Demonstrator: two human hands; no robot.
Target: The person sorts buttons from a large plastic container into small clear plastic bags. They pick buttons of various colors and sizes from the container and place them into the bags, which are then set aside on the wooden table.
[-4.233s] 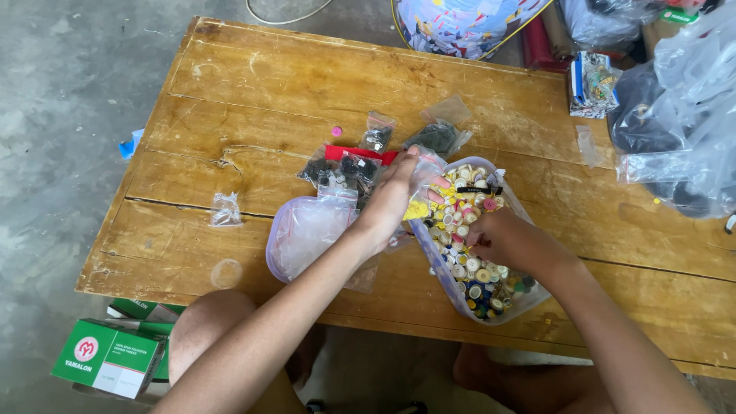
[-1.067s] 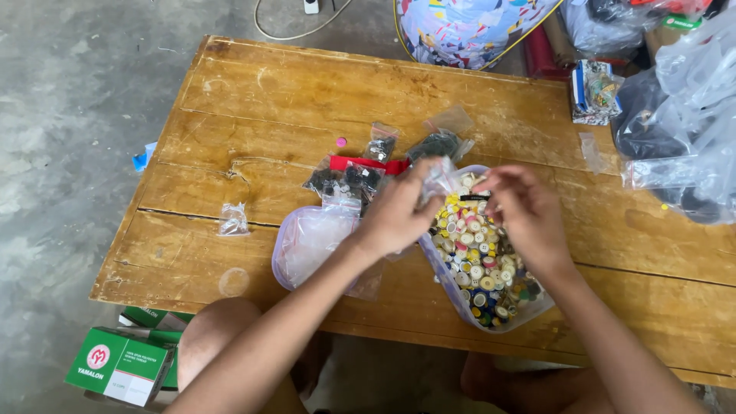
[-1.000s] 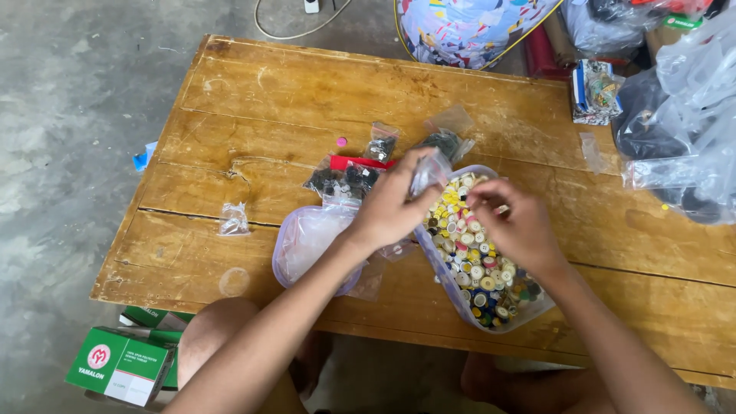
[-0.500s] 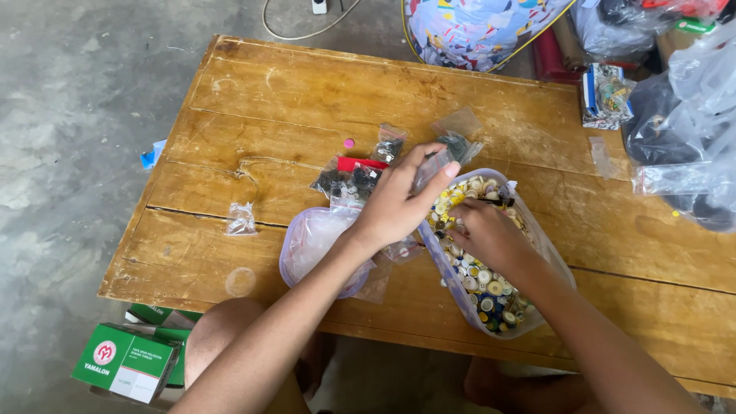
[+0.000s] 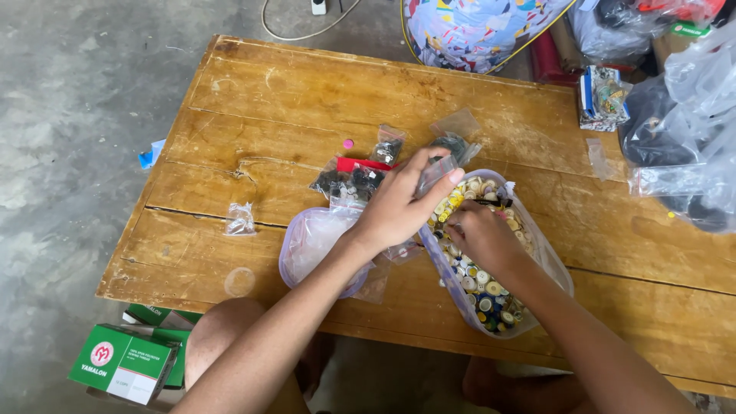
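Note:
My left hand [image 5: 399, 205] pinches a small clear plastic bag [image 5: 433, 175] just above the near rim of a large clear bag full of mixed buttons [image 5: 491, 284] that lies on the wooden table [image 5: 322, 92]. My right hand [image 5: 479, 236] is down inside that bag, fingers curled among the buttons; what they hold is hidden. A pale, nearly empty plastic bag [image 5: 310, 241] lies under my left wrist.
Small bags of dark buttons [image 5: 349, 182] and a red packet [image 5: 359, 164] lie beyond my left hand. A crumpled clear bag [image 5: 240, 220] sits near the left edge. Large plastic bags [image 5: 682, 130] crowd the right side. Green boxes [image 5: 123, 364] stand on the floor.
My right hand has dropped from the bag's top edge deeper into the buttons. The left hand still holds the small bag by the rim.

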